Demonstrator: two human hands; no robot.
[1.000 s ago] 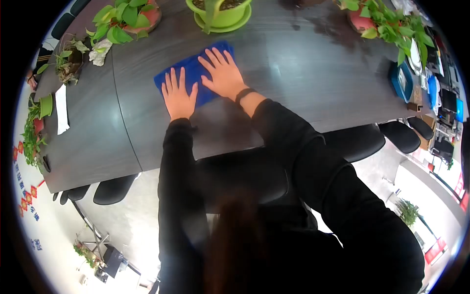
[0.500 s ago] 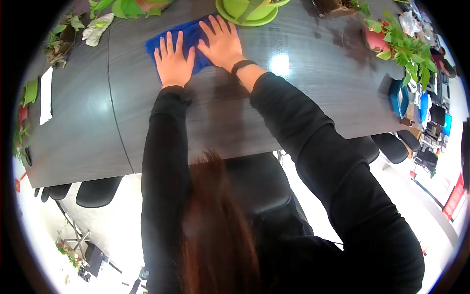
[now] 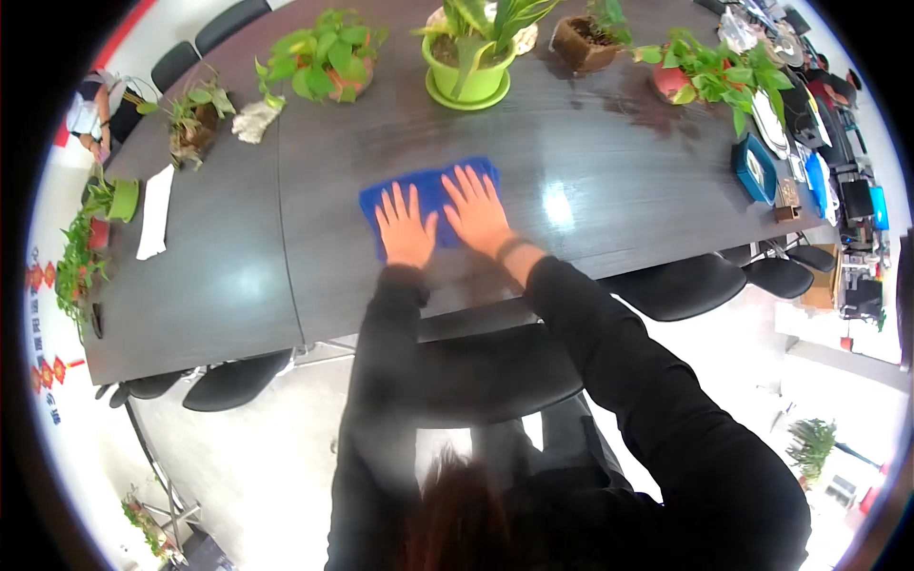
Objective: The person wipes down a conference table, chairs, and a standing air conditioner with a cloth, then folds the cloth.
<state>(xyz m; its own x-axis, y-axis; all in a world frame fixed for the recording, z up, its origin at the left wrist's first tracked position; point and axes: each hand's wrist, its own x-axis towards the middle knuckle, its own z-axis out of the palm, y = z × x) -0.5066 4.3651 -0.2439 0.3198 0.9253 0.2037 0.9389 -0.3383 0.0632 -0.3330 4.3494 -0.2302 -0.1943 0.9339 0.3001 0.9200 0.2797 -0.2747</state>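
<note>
A blue cloth (image 3: 430, 181) lies spread on the dark wood-grain table (image 3: 381, 124), near its front edge. Flat on the cloth's left part rests my left hand (image 3: 407, 228), fingers spread and pointing away from me. My right hand (image 3: 476, 211), with a dark band at the wrist, presses on the right part, its fingers also spread. The two thumbs are close together over the middle of the cloth. Both palms hide some of the fabric beneath them.
Beyond the cloth stand a green pot (image 3: 468, 78), a leafy plant (image 3: 328, 57) and a brown pot (image 3: 583, 48). A white paper strip (image 3: 156, 211) lies left, a blue basket (image 3: 755, 169) right. Black chairs (image 3: 676, 285) line the front edge. People are at both far sides.
Both hands have drawn the cloth back toward me, from beside the green pot to nearer the front edge. The camera view has also shifted, showing more of the table's far side.
</note>
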